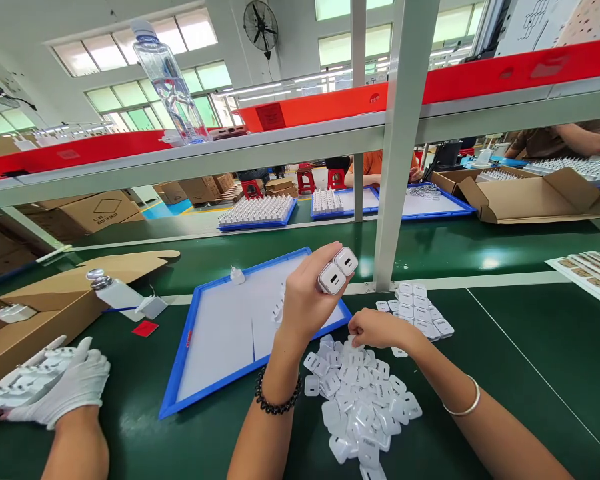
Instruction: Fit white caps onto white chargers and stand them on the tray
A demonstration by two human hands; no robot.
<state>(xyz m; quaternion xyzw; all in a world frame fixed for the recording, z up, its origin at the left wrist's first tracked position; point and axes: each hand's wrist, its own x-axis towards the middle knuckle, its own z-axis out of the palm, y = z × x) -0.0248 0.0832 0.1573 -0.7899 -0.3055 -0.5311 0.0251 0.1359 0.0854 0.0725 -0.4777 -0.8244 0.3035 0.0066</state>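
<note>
My left hand [307,293], with a black beaded bracelet at its wrist, is raised over the tray and closed around two white charger heads [338,270]. Their faces with small dark slots point toward me. Down and to the right, my right hand [377,328], wearing a silver bangle, has its fingers curled and pinched at the upper edge of a loose pile of white charger covers [363,407]. A cover [354,340] shows at its fingertips, partly hidden. Beneath my left hand lies a blue-rimmed white tray [215,387] with several small white parts, partly hidden by my arm.
Stacked white covers [420,310] lie right of the pile. A co-worker's gloved hands [75,380] hold white parts at the left, by an open cardboard box [45,320] and a white pump bottle [115,293]. A metal post [395,153] and shelf [280,143] stand ahead.
</note>
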